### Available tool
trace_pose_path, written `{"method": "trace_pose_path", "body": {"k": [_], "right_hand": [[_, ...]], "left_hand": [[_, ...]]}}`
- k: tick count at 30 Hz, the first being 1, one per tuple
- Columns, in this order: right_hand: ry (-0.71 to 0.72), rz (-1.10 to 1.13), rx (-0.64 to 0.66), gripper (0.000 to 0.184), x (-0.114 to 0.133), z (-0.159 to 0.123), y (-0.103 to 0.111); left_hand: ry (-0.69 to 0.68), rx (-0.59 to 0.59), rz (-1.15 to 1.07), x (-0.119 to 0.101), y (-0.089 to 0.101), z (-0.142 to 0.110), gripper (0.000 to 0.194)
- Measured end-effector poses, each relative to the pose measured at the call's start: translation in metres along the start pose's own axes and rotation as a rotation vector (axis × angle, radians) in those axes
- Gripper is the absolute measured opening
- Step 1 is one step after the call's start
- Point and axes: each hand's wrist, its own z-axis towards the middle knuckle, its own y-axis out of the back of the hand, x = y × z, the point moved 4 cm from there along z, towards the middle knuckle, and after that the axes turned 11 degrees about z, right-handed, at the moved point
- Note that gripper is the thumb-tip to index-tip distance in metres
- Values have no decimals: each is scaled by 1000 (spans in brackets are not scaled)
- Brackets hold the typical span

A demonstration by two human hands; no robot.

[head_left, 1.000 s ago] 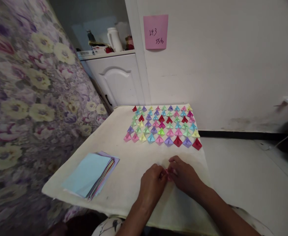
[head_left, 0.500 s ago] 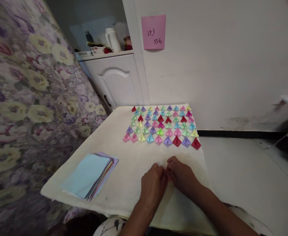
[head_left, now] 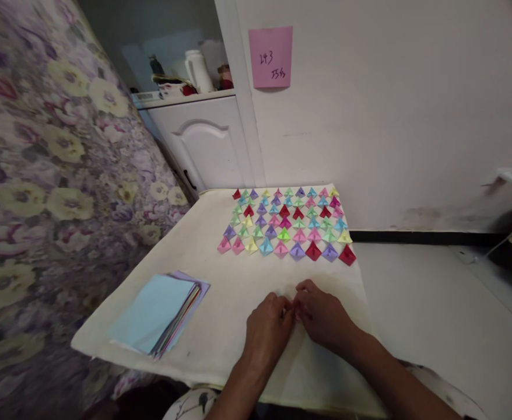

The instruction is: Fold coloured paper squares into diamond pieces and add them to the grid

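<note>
Between my fingertips is a small pink folded paper point(head_left: 298, 313), mostly covered by the fingers. My left hand point(head_left: 268, 326) is closed in a pinch on its left side. From the right, my right hand point(head_left: 323, 312) pinches the same paper, fingers curled. Both hands are close together, low over the near right part of the table point(head_left: 221, 326). Beyond them lie rows of small folded paper pieces point(head_left: 297, 251) in red, pink, purple, blue, green and yellow, each with a raised middle.
A stack of coloured paper sheets point(head_left: 160, 312), light blue on top, lies at the table's left. A floral curtain point(head_left: 63, 204) hangs along the left side. Behind stand a white cabinet point(head_left: 207, 146) with a white jug point(head_left: 199, 71) on it, and a wall with a pink note point(head_left: 270, 57).
Both hands keep pinching the pink paper with small finger movements; they drew together, then parted slightly. The whole view has shifted a little. The rows and the stack stay put.
</note>
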Motion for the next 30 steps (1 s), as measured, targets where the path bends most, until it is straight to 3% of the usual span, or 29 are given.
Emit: {"method": "trace_pose_path", "body": {"k": [10,22,30], "right_hand": [[-43,-135,-28,12,3,4,-14],[-123,-86,-52,8,-1,7,-17],[-138,-94,-39,13,-1,7,-17]], "left_hand": [[-8,-1,4,2,-6,2,16],[9,-19,28,1,-10,3,14],[41,-12,171,-8,-8,2,18]]}}
